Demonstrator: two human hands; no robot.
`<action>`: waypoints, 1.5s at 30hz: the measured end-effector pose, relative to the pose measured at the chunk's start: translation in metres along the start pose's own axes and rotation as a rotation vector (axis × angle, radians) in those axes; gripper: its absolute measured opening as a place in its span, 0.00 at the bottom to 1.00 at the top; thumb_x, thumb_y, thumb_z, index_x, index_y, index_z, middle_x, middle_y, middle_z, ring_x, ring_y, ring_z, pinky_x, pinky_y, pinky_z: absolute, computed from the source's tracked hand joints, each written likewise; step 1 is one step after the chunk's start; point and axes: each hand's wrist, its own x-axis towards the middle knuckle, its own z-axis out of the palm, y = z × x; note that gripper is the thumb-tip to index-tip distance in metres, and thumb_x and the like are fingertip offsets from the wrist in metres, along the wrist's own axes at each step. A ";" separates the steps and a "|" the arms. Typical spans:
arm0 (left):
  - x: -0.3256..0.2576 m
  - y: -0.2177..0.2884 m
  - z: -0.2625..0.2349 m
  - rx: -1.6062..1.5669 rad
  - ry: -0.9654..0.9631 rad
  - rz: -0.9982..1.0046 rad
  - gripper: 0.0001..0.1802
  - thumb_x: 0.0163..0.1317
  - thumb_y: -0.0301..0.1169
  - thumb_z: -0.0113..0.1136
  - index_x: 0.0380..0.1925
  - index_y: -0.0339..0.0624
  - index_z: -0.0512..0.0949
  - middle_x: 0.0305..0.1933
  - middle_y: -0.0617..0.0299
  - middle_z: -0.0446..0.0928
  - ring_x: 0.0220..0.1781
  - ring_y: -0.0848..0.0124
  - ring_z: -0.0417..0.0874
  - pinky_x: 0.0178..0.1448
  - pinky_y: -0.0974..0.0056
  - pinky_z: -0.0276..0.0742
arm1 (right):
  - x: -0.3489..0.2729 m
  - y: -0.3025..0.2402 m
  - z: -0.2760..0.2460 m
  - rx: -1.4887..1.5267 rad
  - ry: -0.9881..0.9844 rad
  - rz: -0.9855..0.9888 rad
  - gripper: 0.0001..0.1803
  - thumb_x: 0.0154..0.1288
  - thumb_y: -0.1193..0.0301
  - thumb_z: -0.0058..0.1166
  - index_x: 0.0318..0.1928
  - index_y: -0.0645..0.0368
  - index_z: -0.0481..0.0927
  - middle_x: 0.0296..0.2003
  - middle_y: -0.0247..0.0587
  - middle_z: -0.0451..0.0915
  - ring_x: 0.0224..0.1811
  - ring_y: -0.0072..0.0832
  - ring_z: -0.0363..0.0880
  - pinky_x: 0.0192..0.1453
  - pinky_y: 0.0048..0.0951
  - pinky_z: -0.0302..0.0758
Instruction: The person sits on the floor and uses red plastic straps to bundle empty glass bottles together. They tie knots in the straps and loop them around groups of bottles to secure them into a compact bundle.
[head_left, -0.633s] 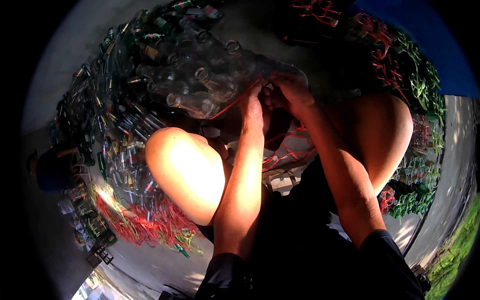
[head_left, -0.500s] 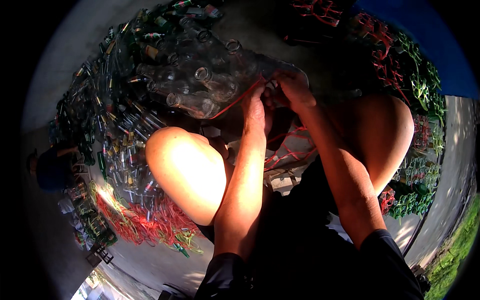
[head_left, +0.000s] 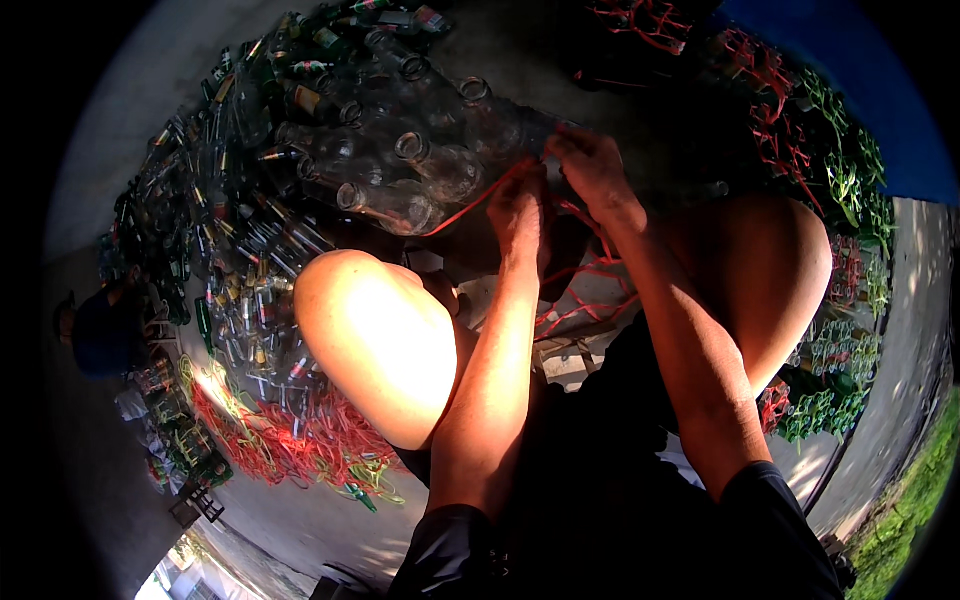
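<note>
bottles point(head_left: 400, 170) left of hands | cord point(head_left: 470, 208) between | knees flank forearms

Both hands point(head_left: 555, 185) together — fingers pinched

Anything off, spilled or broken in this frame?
Nothing looks broken or spilled. The clear bottles lie heaped on their sides, and red and green cords sprawl loose over the ground, but that is clutter, not damage. The left hand and right hand both pinch a red cord beside the bottles.
</note>
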 end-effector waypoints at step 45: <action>0.009 0.022 0.012 -0.016 0.191 -0.256 0.07 0.65 0.29 0.70 0.33 0.51 0.79 0.24 0.73 0.71 0.18 0.80 0.65 0.22 0.73 0.60 | 0.003 0.017 0.003 -0.161 -0.170 -0.041 0.13 0.71 0.68 0.58 0.45 0.65 0.87 0.31 0.36 0.83 0.32 0.21 0.78 0.37 0.29 0.75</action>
